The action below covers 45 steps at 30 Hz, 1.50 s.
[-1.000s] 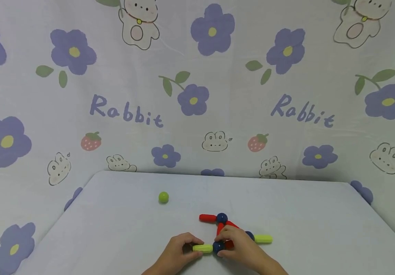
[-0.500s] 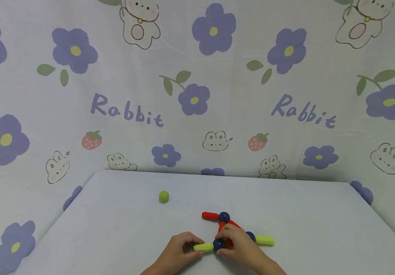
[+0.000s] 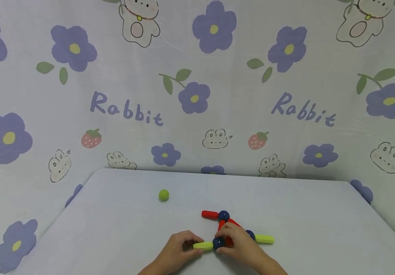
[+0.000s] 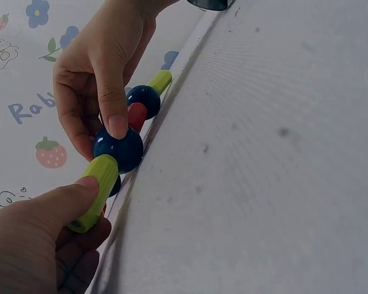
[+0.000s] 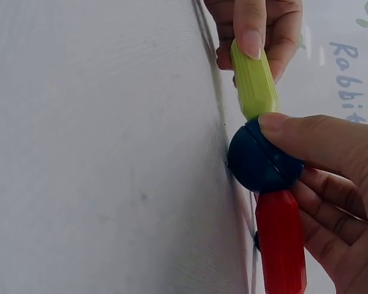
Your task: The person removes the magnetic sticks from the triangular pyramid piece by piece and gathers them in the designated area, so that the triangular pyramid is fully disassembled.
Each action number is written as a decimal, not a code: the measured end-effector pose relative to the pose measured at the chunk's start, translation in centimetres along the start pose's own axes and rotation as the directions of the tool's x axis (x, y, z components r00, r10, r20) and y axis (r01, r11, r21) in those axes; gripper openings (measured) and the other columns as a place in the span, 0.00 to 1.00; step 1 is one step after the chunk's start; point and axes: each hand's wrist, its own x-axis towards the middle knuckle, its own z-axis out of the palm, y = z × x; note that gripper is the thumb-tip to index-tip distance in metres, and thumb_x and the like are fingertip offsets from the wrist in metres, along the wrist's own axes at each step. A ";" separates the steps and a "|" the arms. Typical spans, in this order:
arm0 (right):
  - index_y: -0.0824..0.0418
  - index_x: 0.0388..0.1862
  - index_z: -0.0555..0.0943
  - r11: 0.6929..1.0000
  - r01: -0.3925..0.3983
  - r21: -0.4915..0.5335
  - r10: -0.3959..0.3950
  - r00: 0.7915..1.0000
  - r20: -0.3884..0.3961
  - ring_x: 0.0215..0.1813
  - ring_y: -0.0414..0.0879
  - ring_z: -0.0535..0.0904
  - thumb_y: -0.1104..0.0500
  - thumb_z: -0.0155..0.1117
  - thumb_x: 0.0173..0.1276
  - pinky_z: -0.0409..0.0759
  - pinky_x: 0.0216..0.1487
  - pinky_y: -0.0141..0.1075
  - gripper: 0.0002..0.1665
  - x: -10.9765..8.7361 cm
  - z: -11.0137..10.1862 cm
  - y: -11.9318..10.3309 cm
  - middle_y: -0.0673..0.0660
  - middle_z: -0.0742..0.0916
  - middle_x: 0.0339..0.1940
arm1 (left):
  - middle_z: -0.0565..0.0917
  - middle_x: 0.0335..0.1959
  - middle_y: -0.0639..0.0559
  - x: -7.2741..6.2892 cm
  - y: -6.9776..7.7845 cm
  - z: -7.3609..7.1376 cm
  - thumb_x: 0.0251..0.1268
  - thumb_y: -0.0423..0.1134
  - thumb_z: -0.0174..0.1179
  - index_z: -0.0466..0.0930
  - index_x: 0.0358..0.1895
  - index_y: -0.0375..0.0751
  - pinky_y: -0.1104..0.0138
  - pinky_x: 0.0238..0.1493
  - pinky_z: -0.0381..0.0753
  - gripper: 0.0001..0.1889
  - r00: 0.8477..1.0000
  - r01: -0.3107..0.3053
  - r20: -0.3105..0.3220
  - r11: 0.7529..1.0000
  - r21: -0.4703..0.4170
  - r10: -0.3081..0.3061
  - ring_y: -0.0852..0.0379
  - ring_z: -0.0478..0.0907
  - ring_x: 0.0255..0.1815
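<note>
My left hand (image 3: 178,248) pinches a yellow-green ribbed rod (image 3: 203,246) between thumb and fingers. One end of that rod touches a dark blue ball (image 5: 264,156), which my right hand (image 3: 242,242) grips with thumb and fingertips. A red rod (image 5: 282,242) runs from the same ball, partly hidden by the right hand in the head view. Red rods link this ball with a far blue ball (image 3: 224,215) and a right blue ball (image 3: 250,234) in a triangle. From the far ball a red rod (image 3: 210,214) points left; a second yellow-green rod (image 3: 264,239) extends from the right ball.
A loose green ball (image 3: 164,195) sits farther back and to the left on the white table (image 3: 115,221). Behind the table's back edge hangs a white cloth (image 3: 238,114) printed with purple flowers and rabbits.
The joined rods and balls have shifted slightly to the right and away within the first half second. Both hands keep their grips, and the green ball stays on the table.
</note>
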 end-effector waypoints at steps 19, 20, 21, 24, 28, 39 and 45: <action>0.58 0.41 0.83 0.998 -0.055 0.003 0.055 0.998 -0.040 0.38 0.41 0.70 0.57 0.73 0.52 0.75 0.38 0.25 0.17 -0.5 -0.8 1.3 0.47 0.78 0.35 | 0.84 0.39 0.51 -0.5 -2.3 -3.3 0.56 0.44 0.65 0.83 0.41 0.43 0.75 0.38 0.77 0.12 0.991 0.042 -0.126 0.999 0.023 -0.039 0.69 0.75 0.35; 0.58 0.41 0.83 0.998 -0.055 0.009 0.055 0.998 -0.039 0.38 0.41 0.70 0.57 0.73 0.51 0.75 0.38 0.25 0.17 -0.5 -0.8 1.4 0.47 0.78 0.35 | 0.84 0.39 0.51 -0.5 -2.4 -3.4 0.55 0.44 0.65 0.83 0.42 0.43 0.75 0.38 0.77 0.13 0.992 0.041 -0.123 0.999 0.016 -0.038 0.69 0.75 0.35; 0.58 0.41 0.83 0.998 -0.056 0.017 0.056 0.998 -0.037 0.38 0.41 0.70 0.57 0.73 0.52 0.75 0.38 0.25 0.17 -0.5 -0.8 1.4 0.47 0.78 0.35 | 0.84 0.39 0.50 -0.5 -2.5 -3.4 0.55 0.44 0.65 0.83 0.42 0.43 0.75 0.38 0.77 0.13 0.992 0.035 -0.120 0.999 0.010 -0.034 0.69 0.75 0.35; 0.58 0.42 0.83 0.998 -0.064 0.022 0.065 0.997 -0.037 0.38 0.42 0.71 0.56 0.73 0.51 0.76 0.39 0.26 0.18 -0.4 -0.8 1.4 0.48 0.78 0.35 | 0.84 0.39 0.51 -0.4 -2.6 -3.3 0.55 0.42 0.65 0.83 0.42 0.44 0.75 0.38 0.76 0.12 0.993 0.017 -0.119 1.000 -0.004 -0.017 0.70 0.74 0.35; 0.58 0.42 0.83 0.997 -0.071 0.021 0.071 0.997 -0.037 0.38 0.42 0.71 0.56 0.74 0.51 0.77 0.41 0.28 0.18 -0.5 -1.0 1.2 0.48 0.78 0.36 | 0.84 0.38 0.52 -0.3 -2.4 -3.0 0.55 0.39 0.66 0.83 0.41 0.44 0.75 0.37 0.75 0.10 0.990 0.018 -0.141 1.000 0.001 -0.018 0.70 0.73 0.34; 0.59 0.43 0.83 0.997 -0.055 0.046 0.056 0.998 -0.026 0.39 0.42 0.71 0.57 0.73 0.52 0.77 0.41 0.28 0.18 -0.3 -1.0 1.4 0.49 0.78 0.37 | 0.83 0.39 0.60 -0.2 -2.5 -5.7 0.56 0.40 0.64 0.82 0.42 0.46 0.66 0.48 0.79 0.10 0.985 -0.004 -0.153 0.884 0.467 0.085 0.63 0.79 0.42; 0.60 0.43 0.83 0.997 -0.059 0.043 0.060 0.998 -0.027 0.39 0.42 0.71 0.57 0.73 0.51 0.78 0.42 0.29 0.19 -0.3 -1.0 1.4 0.49 0.78 0.36 | 0.85 0.38 0.57 -0.4 -3.6 -8.0 0.53 0.37 0.66 0.83 0.40 0.45 0.61 0.49 0.78 0.10 0.976 0.034 -0.194 0.821 0.570 0.094 0.58 0.80 0.44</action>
